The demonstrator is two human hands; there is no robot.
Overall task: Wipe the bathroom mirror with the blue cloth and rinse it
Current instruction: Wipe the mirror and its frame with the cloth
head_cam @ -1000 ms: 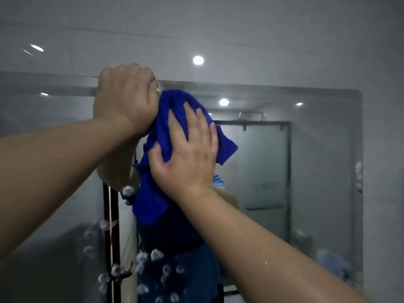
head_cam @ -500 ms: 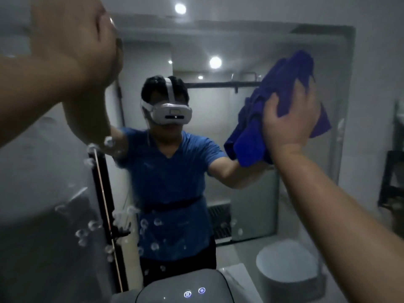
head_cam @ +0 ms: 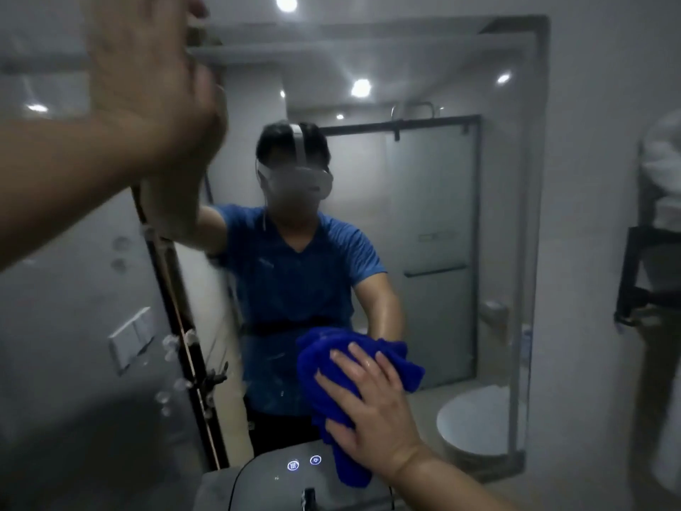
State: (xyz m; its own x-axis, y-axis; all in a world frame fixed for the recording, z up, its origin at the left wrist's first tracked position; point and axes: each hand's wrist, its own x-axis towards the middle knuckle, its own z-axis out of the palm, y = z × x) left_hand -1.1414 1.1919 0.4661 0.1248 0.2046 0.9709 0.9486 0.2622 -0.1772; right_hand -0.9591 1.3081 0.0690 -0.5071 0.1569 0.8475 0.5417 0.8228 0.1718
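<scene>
Right hand (head_cam: 372, 407), grip spread flat, pressed the blue cloth (head_cam: 331, 366) against the mirror (head_cam: 497, 252); left hand (head_cam: 154, 68), spread, braced above-left.

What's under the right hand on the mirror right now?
The blue cloth, bunched, lies under the right hand, pressed flat against the mirror. The glass directly behind the cloth is covered, so I can't tell whether it is clean.

One head-worn wide-angle view faces the large rectangular wall mirror (head_cam: 423, 215) straight on from close range, tilted slightly down; both raised forearms cross its lower edges.
</scene>
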